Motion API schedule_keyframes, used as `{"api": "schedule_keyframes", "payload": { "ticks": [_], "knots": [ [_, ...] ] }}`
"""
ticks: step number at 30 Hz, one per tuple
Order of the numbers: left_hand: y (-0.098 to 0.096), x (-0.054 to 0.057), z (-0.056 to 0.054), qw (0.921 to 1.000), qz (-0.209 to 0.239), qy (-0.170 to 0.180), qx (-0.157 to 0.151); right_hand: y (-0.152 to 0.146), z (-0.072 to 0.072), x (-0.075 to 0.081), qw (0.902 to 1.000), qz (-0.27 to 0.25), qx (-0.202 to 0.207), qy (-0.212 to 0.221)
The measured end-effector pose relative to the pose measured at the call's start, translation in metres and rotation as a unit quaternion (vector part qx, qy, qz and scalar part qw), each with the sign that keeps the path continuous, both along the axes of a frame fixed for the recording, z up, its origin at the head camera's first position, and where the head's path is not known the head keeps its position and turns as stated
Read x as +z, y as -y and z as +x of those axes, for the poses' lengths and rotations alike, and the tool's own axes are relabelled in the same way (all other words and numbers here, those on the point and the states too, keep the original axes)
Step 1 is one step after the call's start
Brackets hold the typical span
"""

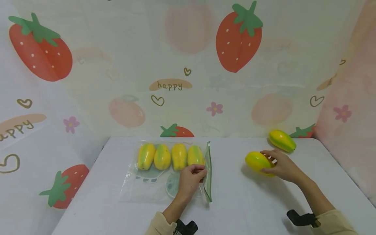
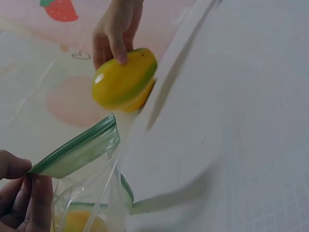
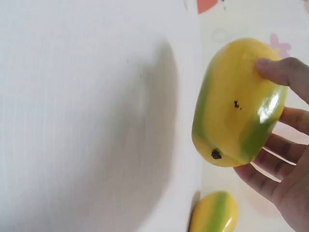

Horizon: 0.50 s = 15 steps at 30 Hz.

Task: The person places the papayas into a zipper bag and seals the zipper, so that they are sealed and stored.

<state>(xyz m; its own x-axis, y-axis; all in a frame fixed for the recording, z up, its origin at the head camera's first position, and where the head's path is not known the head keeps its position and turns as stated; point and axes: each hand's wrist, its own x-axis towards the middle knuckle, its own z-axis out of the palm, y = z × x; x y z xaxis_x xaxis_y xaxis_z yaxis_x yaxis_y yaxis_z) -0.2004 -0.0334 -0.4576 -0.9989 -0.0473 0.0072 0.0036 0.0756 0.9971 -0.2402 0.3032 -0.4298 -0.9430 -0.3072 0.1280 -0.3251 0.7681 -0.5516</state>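
My right hand [image 1: 283, 166] holds a yellow and green papaya [image 1: 258, 161] above the table, with its shadow below. In the right wrist view, the thumb and fingers grip that papaya [image 3: 236, 104] on its sides. My left hand [image 1: 191, 179] pinches the green zip edge [image 2: 79, 147] of a clear zip bag [image 1: 132, 187], and the bag's mouth stands open toward the right. Inside the bag, several papayas [image 1: 162, 157] lie in a row along its far side.
Another papaya [image 1: 282, 141] lies at the table's far right corner. The white table [image 1: 229, 209] ends at a cloth backdrop [image 1: 188, 117] printed with strawberries. A dark wrist mount [image 1: 302, 218] sits by the right sleeve.
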Motion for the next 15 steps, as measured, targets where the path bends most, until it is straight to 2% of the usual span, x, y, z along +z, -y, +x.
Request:
{"api": "schedule_keyframes", "payload": {
  "ticks": [8, 15],
  "knots": [
    [0.000, 0.000, 0.001, 1.0000, 0.001, -0.002, -0.001, 0.023, 0.004, 0.003, 0.9991, -0.017, 0.037, -0.005],
    [-0.001, -0.001, -0.001, 1.0000, 0.004, 0.000, 0.000, 0.044, 0.005, 0.002, 0.9976, -0.030, 0.057, 0.023]
  ]
}}
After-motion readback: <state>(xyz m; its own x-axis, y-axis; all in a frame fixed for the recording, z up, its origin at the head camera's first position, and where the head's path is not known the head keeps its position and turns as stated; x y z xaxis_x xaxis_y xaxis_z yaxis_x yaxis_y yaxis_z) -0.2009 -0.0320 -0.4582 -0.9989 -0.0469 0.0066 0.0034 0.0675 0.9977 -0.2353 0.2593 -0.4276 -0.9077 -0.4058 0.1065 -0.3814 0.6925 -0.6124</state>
